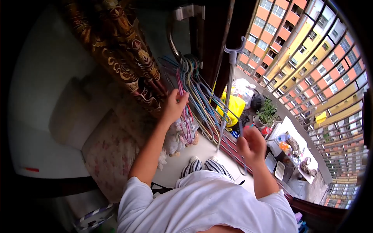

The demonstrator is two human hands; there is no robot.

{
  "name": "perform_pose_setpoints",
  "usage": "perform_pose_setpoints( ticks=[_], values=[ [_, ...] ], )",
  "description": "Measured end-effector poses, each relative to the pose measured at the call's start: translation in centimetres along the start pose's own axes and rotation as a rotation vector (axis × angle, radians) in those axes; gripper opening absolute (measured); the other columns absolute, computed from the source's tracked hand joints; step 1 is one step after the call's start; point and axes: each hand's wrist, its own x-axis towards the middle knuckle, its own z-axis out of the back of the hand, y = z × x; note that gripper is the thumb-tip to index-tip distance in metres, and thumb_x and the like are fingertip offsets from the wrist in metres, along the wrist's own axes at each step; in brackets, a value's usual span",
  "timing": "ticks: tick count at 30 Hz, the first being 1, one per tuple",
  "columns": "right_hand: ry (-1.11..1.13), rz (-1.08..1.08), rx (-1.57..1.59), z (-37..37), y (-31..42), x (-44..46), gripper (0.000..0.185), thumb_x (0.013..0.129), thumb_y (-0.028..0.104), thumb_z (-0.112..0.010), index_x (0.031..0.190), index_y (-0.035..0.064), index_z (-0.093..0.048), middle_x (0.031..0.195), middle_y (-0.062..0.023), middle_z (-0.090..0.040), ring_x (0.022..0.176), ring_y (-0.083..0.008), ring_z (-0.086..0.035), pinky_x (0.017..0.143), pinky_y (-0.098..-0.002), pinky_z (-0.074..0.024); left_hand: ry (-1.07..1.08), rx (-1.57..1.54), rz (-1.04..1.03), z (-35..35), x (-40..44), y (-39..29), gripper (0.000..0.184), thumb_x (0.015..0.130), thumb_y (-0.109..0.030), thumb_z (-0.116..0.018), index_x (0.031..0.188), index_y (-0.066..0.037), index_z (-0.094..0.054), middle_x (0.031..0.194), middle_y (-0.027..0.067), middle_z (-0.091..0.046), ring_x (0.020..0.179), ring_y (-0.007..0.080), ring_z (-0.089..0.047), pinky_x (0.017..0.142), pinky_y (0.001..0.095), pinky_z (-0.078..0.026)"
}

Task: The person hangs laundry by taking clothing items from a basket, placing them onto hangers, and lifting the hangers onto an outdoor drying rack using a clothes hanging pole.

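Note:
A thick bunch of coloured clothes hangers [206, 103] hangs from the curved metal door handle [171, 33]. My left hand [174, 104] is at the left side of the bunch, its thumb and fingers closed on a pink hanger [188, 130]. To the right of the bunch, my right hand [251, 144] is curled closed around a blue-grey hanger [241, 127]; part of it shows above the fingers and a thin length hangs below. The palm hides the rest.
A forked clothes pole [232, 58] leans upright by the door frame. Patterned curtains [136, 54] hang at left. Beyond the sill are a yellow bag [234, 108], a potted plant [267, 112], a cluttered white board [289, 128] and window bars [303, 77]. Plush toys [174, 143] lie near my feet.

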Motion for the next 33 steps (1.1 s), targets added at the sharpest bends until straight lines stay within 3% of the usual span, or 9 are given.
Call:
perform_pose_setpoints(
  ticks=[6, 8, 10, 12, 15, 18, 21, 25, 33],
  values=[
    [-0.111, 0.149, 0.052, 4.9, -1.0, -7.0, 0.021, 0.078, 0.0, -0.05, 0.092, 0.0011, -0.034, 0.071, -0.0097, -0.052, 0.062, -0.015, -0.055, 0.054, -0.0233, -0.0469, -0.006, -0.05, 0.064, 3.2, -5.7, 0.5, 0.028, 0.082, -0.016, -0.058, 0.105, -0.006, -0.048, 0.075, 0.0003, -0.05, 0.062, 0.0062, -0.047, 0.054, 0.0195, -0.038],
    [-0.229, -0.061, 0.169, 5.8, -1.7, -8.1, 0.022, 0.078, 0.0, -0.05, 0.094, 0.0033, -0.035, 0.071, -0.0057, -0.048, 0.058, -0.0092, -0.049, 0.051, -0.0199, -0.0421, 0.05, -0.067, 0.236, 4.4, -8.9, -0.8, 0.033, 0.079, -0.01, -0.059, 0.109, -0.006, -0.046, 0.077, -0.0002, -0.047, 0.064, 0.0057, -0.047, 0.055, 0.0187, -0.039],
    [-0.475, -0.167, -0.011, 7.2, -4.0, -8.7, 0.014, 0.082, 0.005, -0.05, 0.092, 0.006, -0.04, 0.065, 0.0033, -0.042, 0.051, -0.0006, -0.034, 0.043, -0.0155, -0.0253, -0.012, -0.092, 0.396, 4.8, -12.2, -1.9, 0.04, 0.077, -0.007, -0.062, 0.111, -0.005, -0.043, 0.078, -0.0003, -0.046, 0.065, 0.0066, -0.048, 0.058, 0.0188, -0.04],
    [-0.534, -0.254, -0.04, 10.3, -6.4, -10.0, 0.012, 0.085, 0.015, -0.051, 0.086, 0.0065, -0.043, 0.057, 0.0065, -0.037, 0.047, 0.0003, -0.031, 0.042, -0.0149, -0.0224, -0.12, -0.228, 0.6, 4.9, -16.1, 0.7, 0.035, 0.076, -0.008, -0.062, 0.107, -0.002, -0.047, 0.082, 0.003, -0.053, 0.069, 0.0105, -0.054, 0.063, 0.0225, -0.044],
    [-0.545, -0.186, -0.128, 13.6, -8.2, -12.6, 0.021, 0.088, 0.024, -0.049, 0.077, 0.0071, -0.045, 0.052, 0.0075, -0.032, 0.044, 0.0007, -0.027, 0.041, -0.0159, -0.0207, 0.057, -0.577, 1.12, 4.1, -23.3, 7.0, 0.024, 0.076, -0.008, -0.062, 0.098, 0.001, -0.056, 0.091, 0.0098, -0.06, 0.084, 0.0187, -0.059, 0.076, 0.0299, -0.047],
    [-0.545, -0.25, -0.051, 16.2, -8.2, -15.7, 0.027, 0.089, 0.024, -0.046, 0.07, 0.0066, -0.044, 0.053, 0.006, -0.033, 0.046, -0.0002, -0.028, 0.042, -0.0167, -0.0217, 0.212, -0.522, 1.271, 0.7, -28.1, 9.3, 0.027, 0.078, -0.008, -0.059, 0.103, 0.0, -0.053, 0.095, 0.0088, -0.059, 0.087, 0.0192, -0.058, 0.079, 0.0306, -0.046],
    [-0.487, -0.203, -0.189, 18.8, -9.5, -18.4, 0.03, 0.09, 0.022, -0.042, 0.065, 0.0059, -0.044, 0.056, 0.0036, -0.039, 0.05, -0.0016, -0.033, 0.043, -0.0175, -0.0262, 0.105, -0.716, 1.028, -3.6, -28.9, 7.2, 0.027, 0.081, -0.008, -0.054, 0.107, -0.002, -0.05, 0.1, 0.0098, -0.057, 0.093, 0.0194, -0.055, 0.083, 0.0327, -0.043],
    [-0.462, -0.282, 0.077, 18.9, -8.1, -20.3, 0.022, 0.09, 0.021, -0.042, 0.076, 0.0052, -0.047, 0.057, 0.0026, -0.041, 0.041, -0.0025, -0.033, 0.035, -0.017, -0.027, 0.084, -0.834, 0.931, -7.3, -29.7, 2.1, 0.029, 0.085, -0.01, -0.048, 0.114, -0.004, -0.043, 0.103, 0.0117, -0.056, 0.099, 0.0214, -0.052, 0.087, 0.0361, -0.041],
    [-0.278, 0.028, 0.556, 17.7, -3.2, -18.2, 0.016, 0.091, 0.019, -0.04, 0.09, 0.0036, -0.045, 0.065, -0.0007, -0.042, 0.051, -0.0068, -0.037, 0.044, -0.0186, -0.0317, 0.503, -0.765, 0.633, -12.9, -27.6, -8.7, 0.046, 0.087, -0.018, -0.045, 0.128, -0.01, -0.027, 0.116, 0.0227, -0.046, 0.104, 0.0343, -0.049, 0.09, 0.0449, -0.038]
  ],
)
